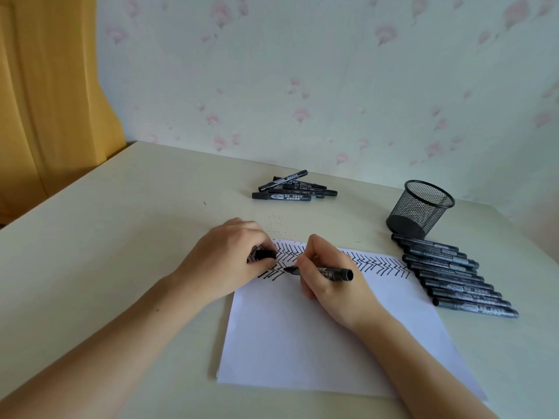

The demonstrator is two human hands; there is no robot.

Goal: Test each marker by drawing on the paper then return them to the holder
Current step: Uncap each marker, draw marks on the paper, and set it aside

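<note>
1. Black marker (325, 272) lies gripped in the right hand (329, 276), uncapped tip touching the paper (317, 334) by the zigzag lines (378, 263).
2. Left hand (230, 255), just left of that tip, pinches the cap (265, 254) and rests on the paper's corner.
3. Right of the right hand lies a marker row (453, 275); beyond it stands the mesh holder (420, 208).
4. Beyond both hands sits a marker pile (293, 189).
</note>
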